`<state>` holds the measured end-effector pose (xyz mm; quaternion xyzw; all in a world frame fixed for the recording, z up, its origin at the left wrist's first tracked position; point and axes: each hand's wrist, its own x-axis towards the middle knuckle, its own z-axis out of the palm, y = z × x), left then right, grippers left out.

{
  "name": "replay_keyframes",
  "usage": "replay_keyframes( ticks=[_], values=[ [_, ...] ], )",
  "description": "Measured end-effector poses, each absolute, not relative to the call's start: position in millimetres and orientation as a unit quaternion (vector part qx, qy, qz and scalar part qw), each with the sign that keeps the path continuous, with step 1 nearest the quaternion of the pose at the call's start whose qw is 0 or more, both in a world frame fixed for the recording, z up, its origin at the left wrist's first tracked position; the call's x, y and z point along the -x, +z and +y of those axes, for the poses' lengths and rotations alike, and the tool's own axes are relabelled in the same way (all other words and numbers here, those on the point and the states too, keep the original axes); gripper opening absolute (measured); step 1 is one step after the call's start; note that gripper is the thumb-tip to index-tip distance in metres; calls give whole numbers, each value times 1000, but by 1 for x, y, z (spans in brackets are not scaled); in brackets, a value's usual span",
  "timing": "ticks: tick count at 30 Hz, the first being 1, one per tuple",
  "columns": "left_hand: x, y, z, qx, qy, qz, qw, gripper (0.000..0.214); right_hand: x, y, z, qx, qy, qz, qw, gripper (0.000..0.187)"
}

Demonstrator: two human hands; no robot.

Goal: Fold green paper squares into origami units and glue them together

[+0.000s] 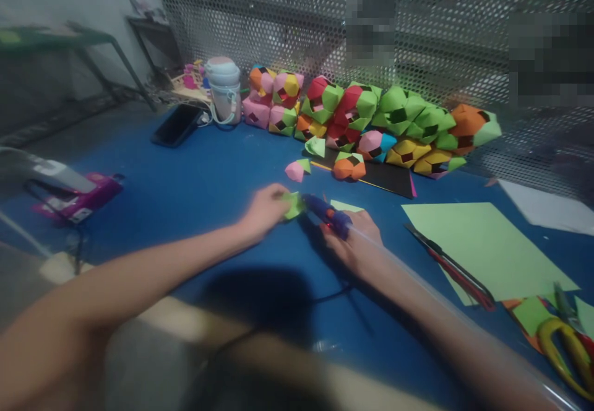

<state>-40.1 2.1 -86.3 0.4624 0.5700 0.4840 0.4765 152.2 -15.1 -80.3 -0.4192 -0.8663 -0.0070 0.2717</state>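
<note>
My left hand (pixel 265 211) pinches a small green folded paper piece (pixel 293 205) over the middle of the blue table. In my right hand (pixel 359 244) is a dark blue hot glue gun (pixel 328 214) with a small red light. Its nozzle points left and meets or nearly meets the paper piece; I cannot tell whether they touch. A long clear glue stick (pixel 390 247) trails from the gun's back along my right forearm. Beyond my hands lie a pink and green folded piece (pixel 297 169) and an orange folded paper piece (pixel 349 167).
Stacked folded-paper balls (pixel 343 111) line the perforated metal panel (pixel 288 21). At right lie green paper sheets (pixel 492 244), a utility knife (pixel 448 265) and yellow-handled scissors (pixel 563 349). A phone (pixel 176 125), white bottle (pixel 225 92) and magenta power strip (pixel 83 197) are at left.
</note>
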Motion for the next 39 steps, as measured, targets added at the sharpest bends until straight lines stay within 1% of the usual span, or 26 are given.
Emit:
replay_keyframes(
  ticks=[5, 10, 14, 18, 22, 24, 27, 30, 32, 35, 39],
  values=[
    [41, -88, 3, -456, 487, 571, 477, 9, -152, -80, -16, 420, -7, -869, 262, 28],
    [40, -88, 3, -460, 485, 570, 477, 8, -152, -77, -16, 420, -3, -858, 295, 27],
    [40, -87, 2, -458, 490, 572, 473, 9, -150, -72, -16, 440, 42, -859, 258, 30],
    [40, -88, 2, -462, 488, 571, 472, 9, -149, -69, -17, 438, 36, -855, 275, 28],
    [41, -90, 4, -453, 497, 564, 480, 9, -151, -69, -17, 430, 32, -864, 258, 27],
    [41, -89, 4, -436, 511, 558, 488, 11, -152, -69, -15, 445, 35, -854, 269, 28],
    [40, -85, 3, -398, 533, 547, 509, 13, -154, -72, -11, 488, 79, -817, 298, 33],
    [36, -78, -2, -357, 540, 527, 550, 15, -151, -78, -2, 531, 138, -780, 301, 36],
    [32, -72, -8, -339, 532, 520, 576, 17, -146, -83, 4, 548, 131, -774, 289, 34],
    [25, -66, -17, -324, 509, 523, 602, 18, -139, -87, 12, 547, 87, -795, 247, 29],
    [21, -63, -24, -312, 487, 516, 632, 17, -145, -78, 9, 549, 60, -814, 182, 32]
  ],
)
